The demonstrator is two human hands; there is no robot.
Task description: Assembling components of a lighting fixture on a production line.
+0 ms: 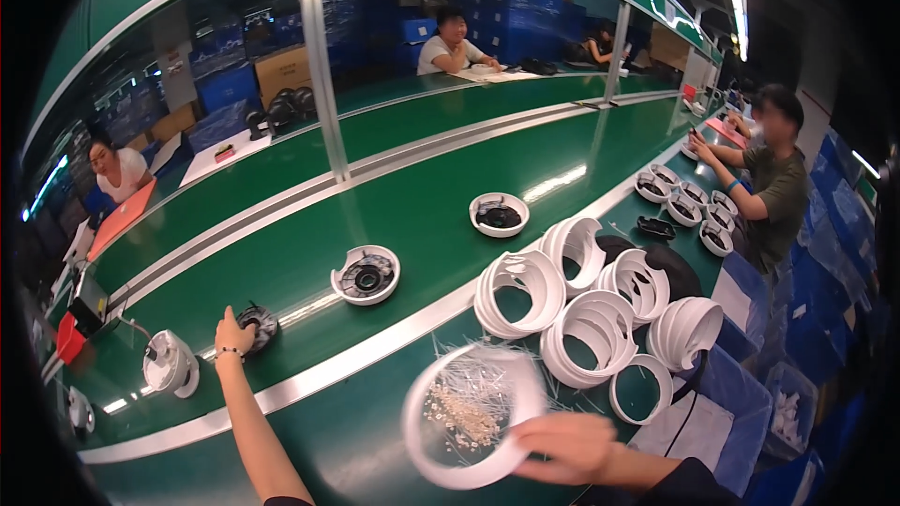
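Note:
My left hand (pixel 233 334) reaches over the green belt and has its fingers at the edge of a black round part with a dark hub (pixel 258 329), seemingly pinching it. In my right hand (pixel 574 443) is a white plastic ring (pixel 424 426), blurred and tilted above the near worktop. Through its opening show small beige pieces (pixel 466 415) and thin clear strips (pixel 487 370) on the worktop. Right of the ring stand several stacks of white rings (pixel 589 337). Farther along the belt sit white rings with black parts inside, one nearer (pixel 367 275) and one beyond (pixel 499 215).
A white housing (pixel 171 364) is on the belt at left, near a red bin (pixel 69 337). A metal post (pixel 323 75) rises beyond the belt. At right a co-worker (pixel 778 164) sits by several filled white rings (pixel 684 206). Blue lined bins (pixel 741 403) flank the worktop.

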